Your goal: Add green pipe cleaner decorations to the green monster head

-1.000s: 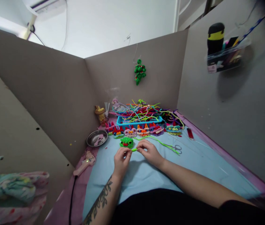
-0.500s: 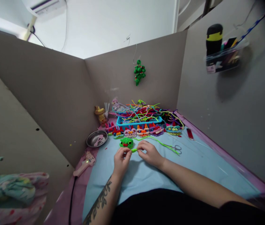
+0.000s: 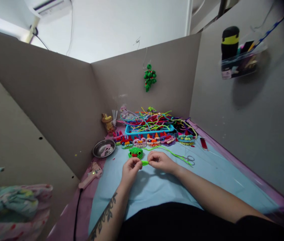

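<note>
My left hand (image 3: 130, 169) and my right hand (image 3: 160, 160) meet over the light blue mat (image 3: 207, 177), both pinching a short bright green pipe cleaner piece (image 3: 145, 163) between their fingertips. Just behind them lies a fuzzy green frog-like figure (image 3: 135, 153) with a red mouth. A long lime green pipe cleaner (image 3: 174, 153) trails from near my right hand toward the scissors (image 3: 189, 158).
A row of several colourful pipe-cleaner figures (image 3: 154, 140) stands before a blue tray (image 3: 149, 130) heaped with pipe cleaners. A metal bowl (image 3: 103, 148) and a pink glue gun (image 3: 91, 174) lie at left. Grey cardboard walls enclose the desk; a green ornament (image 3: 150, 77) hangs on the back wall.
Both hands have shifted slightly and my right hand has turned so its fingers pinch lower; the green piece stays held between them.
</note>
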`<state>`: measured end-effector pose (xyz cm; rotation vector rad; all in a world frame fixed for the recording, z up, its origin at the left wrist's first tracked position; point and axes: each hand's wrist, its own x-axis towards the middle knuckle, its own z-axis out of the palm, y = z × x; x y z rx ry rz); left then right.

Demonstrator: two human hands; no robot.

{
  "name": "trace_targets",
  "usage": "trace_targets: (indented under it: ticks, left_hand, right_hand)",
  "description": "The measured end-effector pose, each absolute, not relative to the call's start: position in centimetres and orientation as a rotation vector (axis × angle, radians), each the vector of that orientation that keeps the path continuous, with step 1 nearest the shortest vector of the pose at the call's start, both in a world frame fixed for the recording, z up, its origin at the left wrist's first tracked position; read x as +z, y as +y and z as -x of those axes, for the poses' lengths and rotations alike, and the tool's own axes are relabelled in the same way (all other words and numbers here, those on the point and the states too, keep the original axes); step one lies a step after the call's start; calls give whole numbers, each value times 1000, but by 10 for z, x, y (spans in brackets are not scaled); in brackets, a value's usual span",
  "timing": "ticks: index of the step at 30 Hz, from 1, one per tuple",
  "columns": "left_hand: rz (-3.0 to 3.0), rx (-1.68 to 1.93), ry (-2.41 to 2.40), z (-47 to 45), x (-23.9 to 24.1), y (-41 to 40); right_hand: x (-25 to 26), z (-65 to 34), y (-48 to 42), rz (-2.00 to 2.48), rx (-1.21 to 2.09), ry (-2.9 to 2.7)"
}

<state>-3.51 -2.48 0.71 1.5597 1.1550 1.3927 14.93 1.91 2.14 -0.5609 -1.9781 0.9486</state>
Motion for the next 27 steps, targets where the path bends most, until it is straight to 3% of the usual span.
trace_targets:
  ticks: [27]
  left_hand:
    - [-1411, 1444, 1148, 33, 11, -25]
  right_hand:
    - [14, -141, 14, 645, 962, -1865]
